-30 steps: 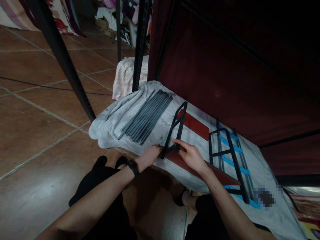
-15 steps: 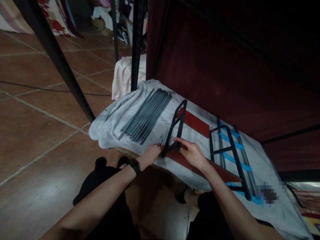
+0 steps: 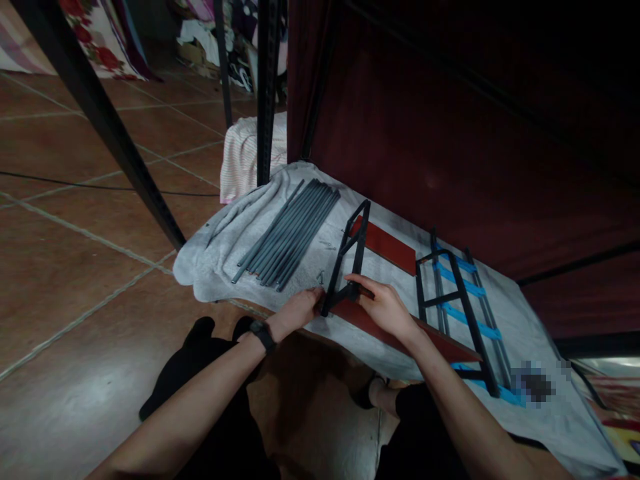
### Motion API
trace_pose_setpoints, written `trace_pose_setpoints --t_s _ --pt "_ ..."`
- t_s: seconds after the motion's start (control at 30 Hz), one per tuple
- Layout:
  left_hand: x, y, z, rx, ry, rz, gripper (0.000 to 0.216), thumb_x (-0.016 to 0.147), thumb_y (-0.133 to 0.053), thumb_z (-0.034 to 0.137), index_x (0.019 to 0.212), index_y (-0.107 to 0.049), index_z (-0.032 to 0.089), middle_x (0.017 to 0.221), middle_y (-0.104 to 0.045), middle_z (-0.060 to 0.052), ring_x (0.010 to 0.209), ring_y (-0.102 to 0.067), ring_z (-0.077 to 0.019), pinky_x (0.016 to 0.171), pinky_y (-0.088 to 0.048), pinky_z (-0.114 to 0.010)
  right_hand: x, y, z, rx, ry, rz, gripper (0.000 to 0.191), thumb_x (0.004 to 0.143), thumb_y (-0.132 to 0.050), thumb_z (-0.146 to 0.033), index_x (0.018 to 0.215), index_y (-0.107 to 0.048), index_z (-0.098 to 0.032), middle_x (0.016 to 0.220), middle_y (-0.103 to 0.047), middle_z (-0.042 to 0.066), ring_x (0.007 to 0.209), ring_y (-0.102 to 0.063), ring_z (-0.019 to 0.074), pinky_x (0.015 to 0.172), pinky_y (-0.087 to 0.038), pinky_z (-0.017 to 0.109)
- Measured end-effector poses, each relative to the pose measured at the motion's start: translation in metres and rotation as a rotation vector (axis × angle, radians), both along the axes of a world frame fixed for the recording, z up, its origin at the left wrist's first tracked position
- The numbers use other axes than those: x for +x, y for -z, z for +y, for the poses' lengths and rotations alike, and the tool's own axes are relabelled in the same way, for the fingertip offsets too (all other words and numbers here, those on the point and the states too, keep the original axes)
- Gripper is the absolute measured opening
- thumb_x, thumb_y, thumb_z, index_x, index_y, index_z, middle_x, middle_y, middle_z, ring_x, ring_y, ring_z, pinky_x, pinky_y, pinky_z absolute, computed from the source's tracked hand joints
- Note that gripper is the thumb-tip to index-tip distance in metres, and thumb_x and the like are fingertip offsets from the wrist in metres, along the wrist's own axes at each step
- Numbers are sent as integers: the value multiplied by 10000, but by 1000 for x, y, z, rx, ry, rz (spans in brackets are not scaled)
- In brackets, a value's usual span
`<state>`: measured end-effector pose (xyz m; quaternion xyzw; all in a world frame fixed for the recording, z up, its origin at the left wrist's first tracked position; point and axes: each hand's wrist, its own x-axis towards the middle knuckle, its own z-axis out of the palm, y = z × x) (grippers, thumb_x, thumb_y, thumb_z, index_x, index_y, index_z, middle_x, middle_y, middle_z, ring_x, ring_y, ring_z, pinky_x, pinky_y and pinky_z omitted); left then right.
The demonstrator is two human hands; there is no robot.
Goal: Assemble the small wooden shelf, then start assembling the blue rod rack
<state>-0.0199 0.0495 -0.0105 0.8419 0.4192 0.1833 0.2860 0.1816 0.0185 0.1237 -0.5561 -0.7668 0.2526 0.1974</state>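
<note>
A black metal frame (image 3: 356,250) stands upright at the left end of two reddish-brown boards. My left hand (image 3: 299,308), with a dark watch at the wrist, is closed at the frame's near lower corner; what its fingertips hold is too small to make out. My right hand (image 3: 384,305) grips the frame's near end from the right, fingers bent around the bar. The near board (image 3: 363,321) runs rightward below my right hand, and the far board (image 3: 385,241) lies beyond it. A second black frame (image 3: 463,293) stands at the boards' right end.
Many grey metal tubes (image 3: 290,233) lie side by side on a grey blanket (image 3: 215,250). Small screws (image 3: 321,275) lie near my left hand. Bars with blue strips (image 3: 475,287) lie at the right. A black post (image 3: 100,113) rises at the left; a dark red curtain (image 3: 425,133) hangs behind.
The view has shifted slightly. Both hands stay at the same near end of the black metal frame, and the boards and tubes have not visibly moved.
</note>
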Motion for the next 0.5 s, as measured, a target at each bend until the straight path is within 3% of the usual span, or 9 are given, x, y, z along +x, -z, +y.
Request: trace_pose_setpoints --t_s 0.2,0.37,0.5 --pt "-1 1 0 51 31 40 275 881 -420 52 1005 -650 141 960 -683 -116 838 -658 -210 763 -483 -305 -2 2 0 -12 -11 -1 541 810 -496 -107 1274 -638 -346 1184 -719 -51 1027 -692 179 950 -524 339" --pt "-2 4 3 -25 34 20 197 849 -544 116 1013 -649 153 940 -691 -85 848 -660 -211 767 -492 -296 -2 1 -1 -8 -5 -1 519 824 -496 -117 1264 -641 -350 1172 -724 -52 1031 -693 184 934 -525 338" --pt "-1 1 3 58 56 63 256 905 -426 89 996 -660 137 978 -685 -119 856 -660 -216 798 -489 -319 -3 6 0 -8 -26 3 497 842 -507 -133 1270 -634 -353 1208 -711 -52 1068 -684 187 932 -526 330"
